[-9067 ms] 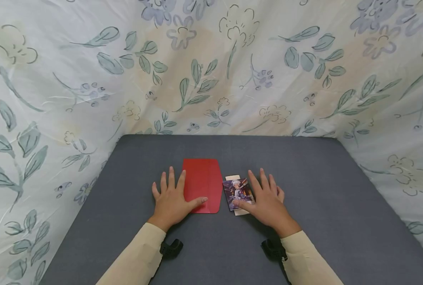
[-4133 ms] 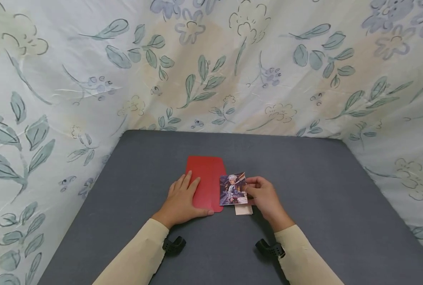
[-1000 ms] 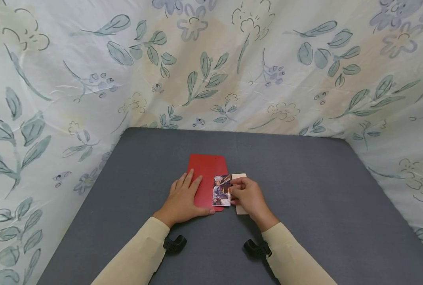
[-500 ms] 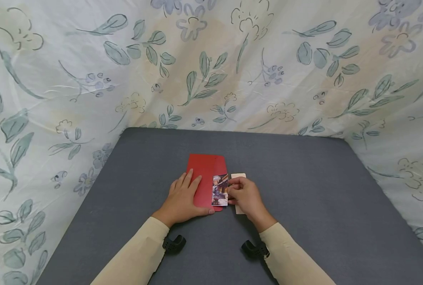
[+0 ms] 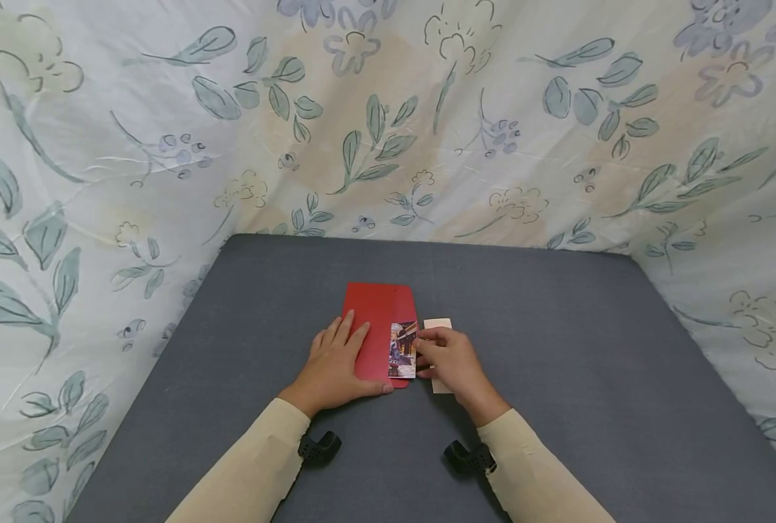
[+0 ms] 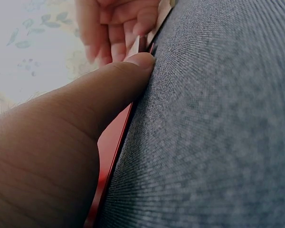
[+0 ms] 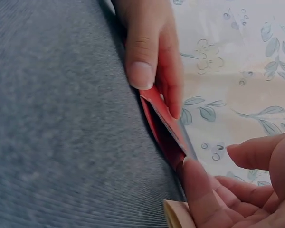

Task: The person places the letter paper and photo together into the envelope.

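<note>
two bare hands work over a dark grey, fabric-textured worktop (image 5: 558, 327). the left hand (image 5: 337, 363) lies on a flat, red paper envelope (image 5: 371, 305), its fingers straight and somewhat apart, its thumb stretched right to the near edge. at the envelope's right side is a small, colourfully printed picture card (image 5: 402, 350), its far and near edges lying within the envelope's length; how much of the card sits inside cannot be told. the right hand (image 5: 452, 361) has its fingers bent at the card's right edge; whether they pinch it or only press it cannot be told. the right wrist view shows the envelope's mouth gaping beside those fingers. just right of the envelope, partly beneath the right hand, rests a cream-coloured, rectangular piece (image 5: 442, 385). each beige sleeve has a black wrist mount by its cuff. white cloth printed with leaves and flowers (image 5: 375, 181) hangs beyond the worktop's far edge.
</note>
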`<state>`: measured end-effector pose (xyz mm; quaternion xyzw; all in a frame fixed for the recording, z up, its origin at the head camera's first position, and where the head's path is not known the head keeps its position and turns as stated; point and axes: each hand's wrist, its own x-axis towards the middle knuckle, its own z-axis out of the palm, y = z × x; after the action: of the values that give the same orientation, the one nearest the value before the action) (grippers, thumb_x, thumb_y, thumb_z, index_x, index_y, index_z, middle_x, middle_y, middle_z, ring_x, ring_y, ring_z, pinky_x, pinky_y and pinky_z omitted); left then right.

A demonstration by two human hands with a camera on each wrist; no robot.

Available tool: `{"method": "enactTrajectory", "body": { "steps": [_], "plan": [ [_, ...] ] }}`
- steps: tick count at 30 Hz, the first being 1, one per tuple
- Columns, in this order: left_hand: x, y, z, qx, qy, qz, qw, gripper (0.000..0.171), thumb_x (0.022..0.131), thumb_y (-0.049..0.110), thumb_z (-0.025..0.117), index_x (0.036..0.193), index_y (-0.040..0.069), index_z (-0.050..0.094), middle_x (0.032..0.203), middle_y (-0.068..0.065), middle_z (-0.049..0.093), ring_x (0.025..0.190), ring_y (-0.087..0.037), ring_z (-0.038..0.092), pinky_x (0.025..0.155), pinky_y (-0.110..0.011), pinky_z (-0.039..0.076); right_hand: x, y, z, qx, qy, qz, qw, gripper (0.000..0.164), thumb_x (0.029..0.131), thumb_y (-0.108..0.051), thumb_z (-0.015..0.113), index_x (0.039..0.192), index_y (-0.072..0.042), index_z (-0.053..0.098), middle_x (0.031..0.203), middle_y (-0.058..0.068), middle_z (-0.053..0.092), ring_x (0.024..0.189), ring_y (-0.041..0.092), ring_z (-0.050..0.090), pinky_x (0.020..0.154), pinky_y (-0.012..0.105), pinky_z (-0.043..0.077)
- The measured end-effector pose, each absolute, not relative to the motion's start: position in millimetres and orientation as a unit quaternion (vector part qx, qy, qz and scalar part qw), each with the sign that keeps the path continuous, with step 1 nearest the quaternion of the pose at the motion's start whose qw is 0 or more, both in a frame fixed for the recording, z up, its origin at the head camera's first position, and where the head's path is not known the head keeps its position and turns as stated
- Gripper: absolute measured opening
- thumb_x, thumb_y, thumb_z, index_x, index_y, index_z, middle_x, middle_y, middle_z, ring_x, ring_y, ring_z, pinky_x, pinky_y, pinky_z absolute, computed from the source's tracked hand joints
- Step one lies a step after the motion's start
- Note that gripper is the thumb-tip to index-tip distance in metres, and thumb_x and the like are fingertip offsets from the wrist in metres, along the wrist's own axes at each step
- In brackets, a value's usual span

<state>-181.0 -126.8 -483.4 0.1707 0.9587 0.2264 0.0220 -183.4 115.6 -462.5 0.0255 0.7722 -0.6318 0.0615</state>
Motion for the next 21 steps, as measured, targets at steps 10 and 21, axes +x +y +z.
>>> {"method": "enactTrajectory", "body": {
  "steps": [10,21],
  "plan": [
    [-183.7,-122.3,-483.1,0.166,0.959,0.228,0.019,0.121,0.079,0.076,0.081,0.170,0.011,0.038,0.178,-0.019,0.020,0.160,-0.044,0.018,0.125,-0.065,0.020,-186.6,124.3,-453.8,0.018,0.765,-0.640,0.067,0.033,0.107,-0.016,0.072,0.131,0.006,0.070,0.111,0.020,0.077,0.088,0.033,0.079,0.070,0.041,0.066],
    [-186.7,-115.9,-481.4,0.160,0.960,0.230,0.014,0.119,0.078,0.073,0.084,0.170,0.010,0.040,0.178,-0.019,0.022,0.159,-0.044,0.020,0.124,-0.066,0.022,-190.2,127.1,-450.0,0.003,0.765,-0.637,0.090,0.034,0.107,-0.015,0.073,0.133,0.008,0.069,0.113,0.021,0.077,0.090,0.034,0.079,0.070,0.041,0.066]
  ]
}}
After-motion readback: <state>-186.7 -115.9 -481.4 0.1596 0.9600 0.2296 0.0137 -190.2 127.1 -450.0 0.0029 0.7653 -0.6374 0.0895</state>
